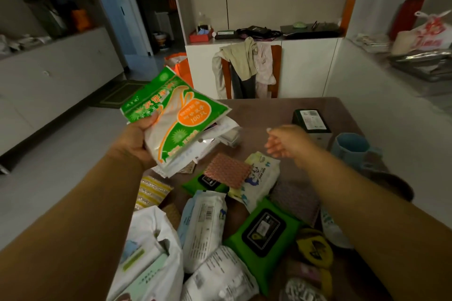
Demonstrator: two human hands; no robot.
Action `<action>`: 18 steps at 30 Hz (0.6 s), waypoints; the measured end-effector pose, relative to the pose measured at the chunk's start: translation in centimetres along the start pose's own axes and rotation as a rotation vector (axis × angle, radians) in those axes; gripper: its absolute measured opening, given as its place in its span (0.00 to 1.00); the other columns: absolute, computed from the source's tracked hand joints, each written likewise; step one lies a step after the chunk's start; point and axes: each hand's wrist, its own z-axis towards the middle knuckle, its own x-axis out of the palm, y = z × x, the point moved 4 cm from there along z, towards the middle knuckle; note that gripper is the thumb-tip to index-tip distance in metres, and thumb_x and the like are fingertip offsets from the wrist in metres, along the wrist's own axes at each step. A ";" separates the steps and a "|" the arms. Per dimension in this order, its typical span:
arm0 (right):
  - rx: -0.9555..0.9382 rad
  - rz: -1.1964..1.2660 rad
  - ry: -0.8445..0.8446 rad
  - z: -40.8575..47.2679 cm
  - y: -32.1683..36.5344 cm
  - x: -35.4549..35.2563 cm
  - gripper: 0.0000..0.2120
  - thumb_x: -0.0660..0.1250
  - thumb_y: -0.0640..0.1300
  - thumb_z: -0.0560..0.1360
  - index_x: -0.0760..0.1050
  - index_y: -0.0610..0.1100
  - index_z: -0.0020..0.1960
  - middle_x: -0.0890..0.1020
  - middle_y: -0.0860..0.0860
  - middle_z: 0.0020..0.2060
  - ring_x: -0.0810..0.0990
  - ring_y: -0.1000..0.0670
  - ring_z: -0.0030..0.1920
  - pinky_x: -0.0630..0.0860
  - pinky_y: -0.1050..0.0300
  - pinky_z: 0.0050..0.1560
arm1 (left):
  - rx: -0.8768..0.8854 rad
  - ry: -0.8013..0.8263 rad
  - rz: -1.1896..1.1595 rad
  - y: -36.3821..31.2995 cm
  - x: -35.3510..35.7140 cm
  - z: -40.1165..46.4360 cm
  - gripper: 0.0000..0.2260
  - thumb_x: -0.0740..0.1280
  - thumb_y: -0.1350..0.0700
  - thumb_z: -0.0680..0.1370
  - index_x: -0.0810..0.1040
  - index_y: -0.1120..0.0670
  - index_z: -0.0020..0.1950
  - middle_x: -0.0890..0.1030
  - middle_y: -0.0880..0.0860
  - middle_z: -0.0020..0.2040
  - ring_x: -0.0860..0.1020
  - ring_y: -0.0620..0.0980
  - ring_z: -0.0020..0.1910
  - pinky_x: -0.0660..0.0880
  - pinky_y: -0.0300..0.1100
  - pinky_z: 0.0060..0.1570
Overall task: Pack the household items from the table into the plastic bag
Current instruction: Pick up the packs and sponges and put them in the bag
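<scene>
Above the left side of the brown table, I see my left hand closed around a stack of flat packets, the top one a green and orange glove packet held up in the air and tilted, with a few thinner white packets fanned out beneath it. My right hand hangs over the middle of the table with its fingers loosely spread and nothing in it; it is blurred, so I cannot tell more about the fingers. The white plastic bag sits at the near left edge of the table, its mouth open towards me, with what look like flat packs already inside. Just beside it lie two white wipe packs, and next to those a green wipe pack with a black lid. Farther back are a second green pack, a pink scouring pad resting partly on it, and a white baby-wipe pack. A blue mug and a dark box stand near the far right of the table.
</scene>
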 end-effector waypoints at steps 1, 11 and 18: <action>0.034 -0.014 -0.002 0.4 -1.1 0.6 0.12 0.61 0.45 0.79 0.72 0.40 0.39 0.78 0.45 0.35 0.76 0.49 0.32 0.73 0.58 0.33 | -0.010 -0.018 0.000 0.3 -0.2 0.0 0.09 0.65 0.54 0.75 0.77 0.57 0.53 0.86 0.58 0.40 0.85 0.57 0.36 0.81 0.54 0.36; -0.255 -0.648 0.011 3.8 -6.9 8.4 0.21 0.71 0.49 0.69 0.75 0.43 0.59 0.80 0.47 0.54 0.78 0.45 0.54 0.77 0.54 0.54 | -0.051 -0.041 0.029 4.1 -0.1 1.7 0.09 0.64 0.54 0.78 0.78 0.56 0.55 0.86 0.60 0.41 0.84 0.59 0.39 0.80 0.55 0.37; 0.034 -0.216 -0.094 4.6 -7.1 6.5 0.12 0.70 0.48 0.72 0.78 0.42 0.51 0.82 0.44 0.48 0.80 0.47 0.44 0.77 0.57 0.41 | -0.050 -0.080 0.082 4.9 -1.1 1.8 0.09 0.69 0.56 0.74 0.79 0.55 0.54 0.86 0.59 0.42 0.84 0.58 0.38 0.81 0.55 0.35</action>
